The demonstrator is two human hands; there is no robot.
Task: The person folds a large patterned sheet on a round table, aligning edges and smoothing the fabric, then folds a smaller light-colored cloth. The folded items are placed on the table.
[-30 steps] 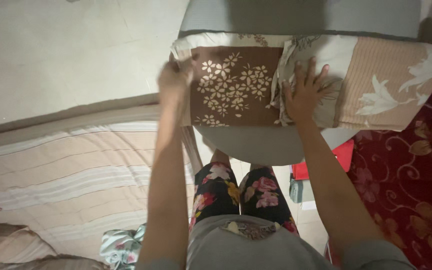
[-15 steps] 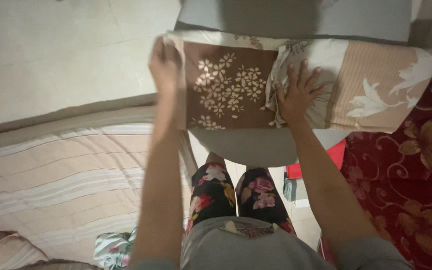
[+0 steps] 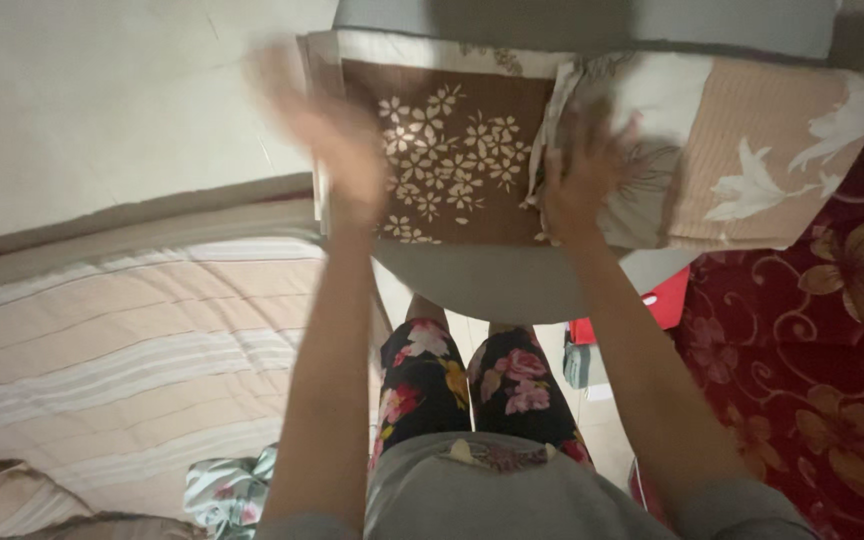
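Your left hand (image 3: 337,150) is blurred with motion, spread open with the palm down over the left edge of the folded brown cloth with cream blossoms (image 3: 457,150); it grips nothing, and whether it touches the fabric cannot be told. Your right hand (image 3: 582,175) lies flat and open, fingers spread, at the seam where the brown cloth meets the pale lily-print bedding (image 3: 752,150) to its right. Both folded pieces sit across the grey rounded surface (image 3: 512,285), close to its near edge, which curves out just below them; the brown cloth's left edge reaches almost to that surface's left side. The lily-print bedding runs out toward the right edge, where it meets the dark red floral fabric (image 3: 832,330).

Open room lies to the left: bare pale floor (image 3: 102,90) beyond the brown cloth's left edge, and the striped beige mattress (image 3: 122,340) below that. Under the near edge stand your legs in floral trousers (image 3: 462,375), with a red item (image 3: 657,305) just to their right.

Half a second ago your left hand was closed around the brown cloth's left edge near its top corner; it has since let go and dropped lower along that edge. Your right hand has stayed pressed in nearly the same place.
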